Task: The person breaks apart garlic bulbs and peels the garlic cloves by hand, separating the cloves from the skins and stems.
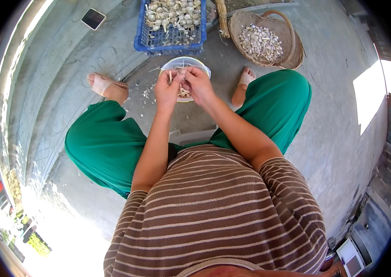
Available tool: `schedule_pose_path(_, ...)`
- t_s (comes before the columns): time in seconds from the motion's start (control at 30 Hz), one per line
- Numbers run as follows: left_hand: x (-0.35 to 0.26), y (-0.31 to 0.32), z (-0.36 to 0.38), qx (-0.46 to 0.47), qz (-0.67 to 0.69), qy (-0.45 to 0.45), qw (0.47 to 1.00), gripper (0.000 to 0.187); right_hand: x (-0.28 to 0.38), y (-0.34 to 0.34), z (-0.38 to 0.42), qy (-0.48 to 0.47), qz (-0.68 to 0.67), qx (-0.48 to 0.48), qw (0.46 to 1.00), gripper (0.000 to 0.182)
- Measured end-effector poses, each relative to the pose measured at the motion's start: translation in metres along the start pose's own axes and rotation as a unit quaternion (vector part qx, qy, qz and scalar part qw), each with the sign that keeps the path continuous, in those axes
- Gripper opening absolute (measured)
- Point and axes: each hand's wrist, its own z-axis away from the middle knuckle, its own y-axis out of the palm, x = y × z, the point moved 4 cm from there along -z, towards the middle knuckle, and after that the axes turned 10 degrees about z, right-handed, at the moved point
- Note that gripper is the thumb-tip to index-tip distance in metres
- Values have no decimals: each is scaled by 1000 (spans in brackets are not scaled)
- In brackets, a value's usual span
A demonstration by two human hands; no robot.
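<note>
The grey floor [334, 69] is spreading under everything, and the person is sitting with knees wide apart and both feet resting on it. The wicker basket [300, 50] is standing ahead and to the right, its handle arching over a heap of pale garlic cloves [261, 42]. The blue crate [168, 48] is sitting straight ahead, holding whole garlic bulbs [172, 15] mostly toward its far part, with the slatted bottom showing nearer the person. The straw bundle [222, 18] is lying between crate and basket. Just in front of the crate, the round basin [177, 62] is resting between the feet, holding a few pale garlic bits [184, 93]. The left hand [164, 91] and the right hand [198, 85] are meeting above the basin, knuckles curled. The fingers of both are bending inward and pinching a small pale garlic piece [182, 74]; its exact shape is hiding behind them. A thin pale strip [170, 77] is showing at the left fingers. The dark-screened phone [93, 19] is lying left of the crate, and small scraps [147, 92] are littering the floor left of the basin.
</note>
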Motion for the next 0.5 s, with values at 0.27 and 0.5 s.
schedule_pose_path(0.27, 10, -2, 4, 38, 110, -110, 987, 8, 8, -2, 3, -29, 20, -51, 998, 13)
schedule_pose_path(0.5, 5, -4, 2, 4, 166, -143, 976, 9, 12, 5, 5, -3, 16, -39, 999, 12)
